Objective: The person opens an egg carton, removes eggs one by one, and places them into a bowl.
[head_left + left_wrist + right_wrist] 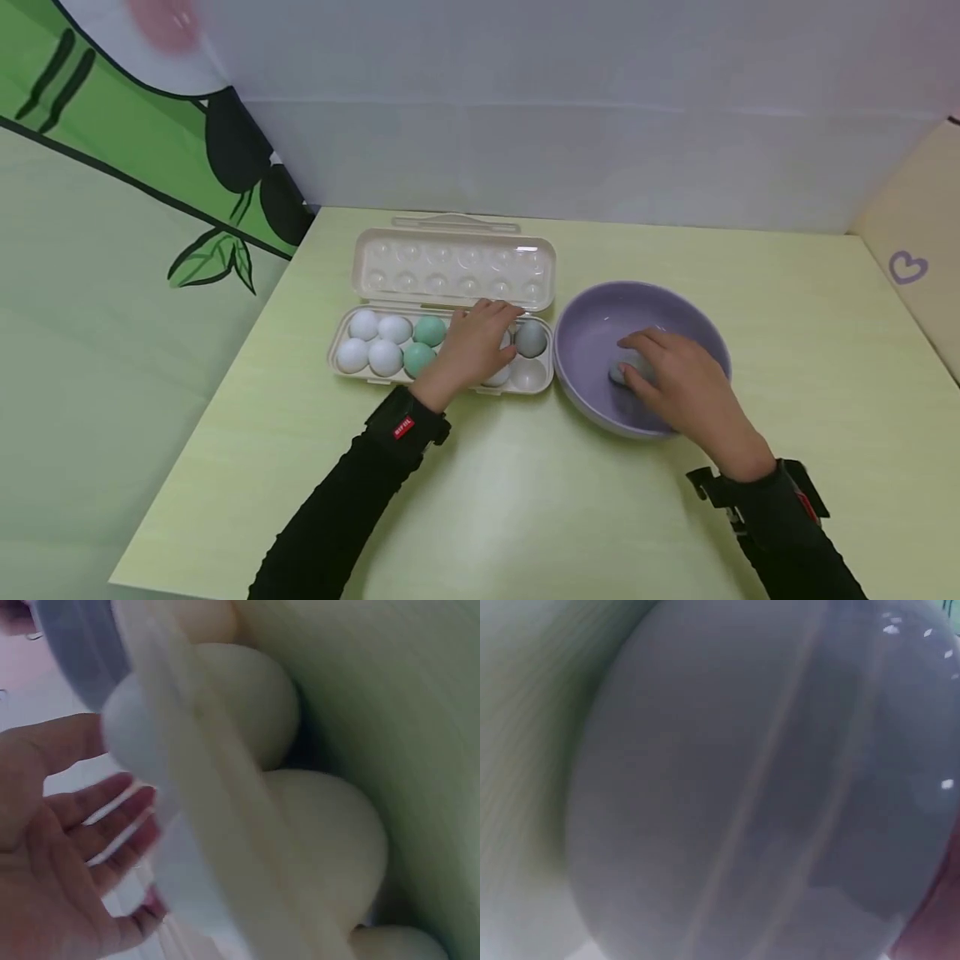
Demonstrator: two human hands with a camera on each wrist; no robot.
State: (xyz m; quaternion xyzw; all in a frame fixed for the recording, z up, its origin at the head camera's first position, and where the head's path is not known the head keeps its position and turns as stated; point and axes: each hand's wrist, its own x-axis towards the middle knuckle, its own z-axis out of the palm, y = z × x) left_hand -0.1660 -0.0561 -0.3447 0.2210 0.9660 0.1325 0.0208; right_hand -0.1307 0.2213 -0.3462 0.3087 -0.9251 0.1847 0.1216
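A clear-white plastic egg carton (528,377) lies with its lid (453,292) folded back. White eggs (386,357) fill its left end, pale green eggs (430,331) come after them, and a grey egg (531,339) sits at the back right. My left hand (476,342) reaches over the carton's middle, hiding some eggs; in the left wrist view its fingers (90,832) are spread loosely beside the tray. Inside the purple bowl (581,333), my right hand (678,379) grips a greyish egg (628,367) between thumb and fingers.
The bowl stands right up against the carton's right end on a pale yellow-green table (525,517). A light wall sheet (555,158) closes off the back, with a cream panel (922,233) on the right. The front right cup of the carton holds no egg.
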